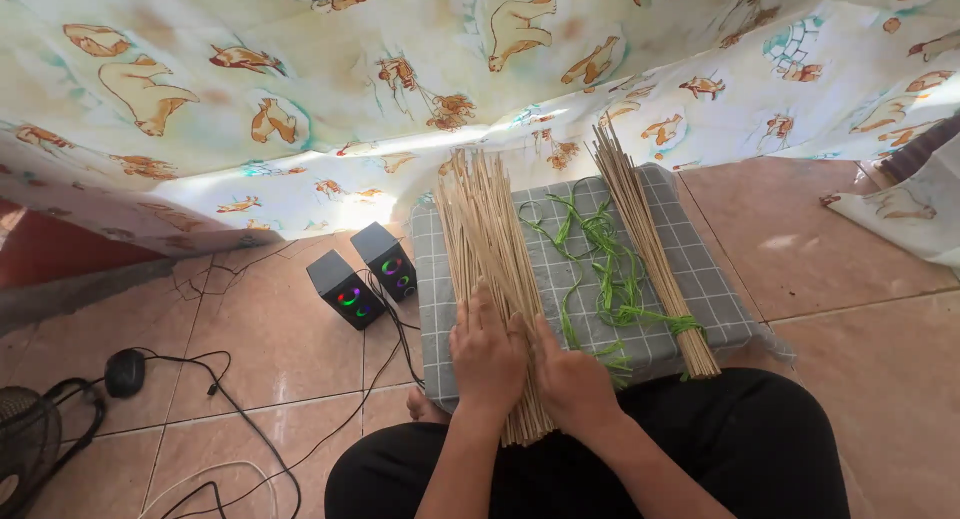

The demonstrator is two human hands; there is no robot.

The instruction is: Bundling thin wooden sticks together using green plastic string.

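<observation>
A black fan (25, 444) is cut off at the lower left, beside a black mouse (125, 372) and two small speakers (365, 274) on the tiled floor. The left hand (487, 354) lies palm down, fingers together, pressing on the loose bundle of thin sticks (487, 249). The right hand (572, 379) cups the bundle's right side, touching the left hand. The sticks run lengthwise away from the person, on a grey checked cushion (700, 269); their near ends are hidden under the hands. Green strips (600, 254) lie between them and a tied stick bundle (650, 244) that leans slightly leftward.
</observation>
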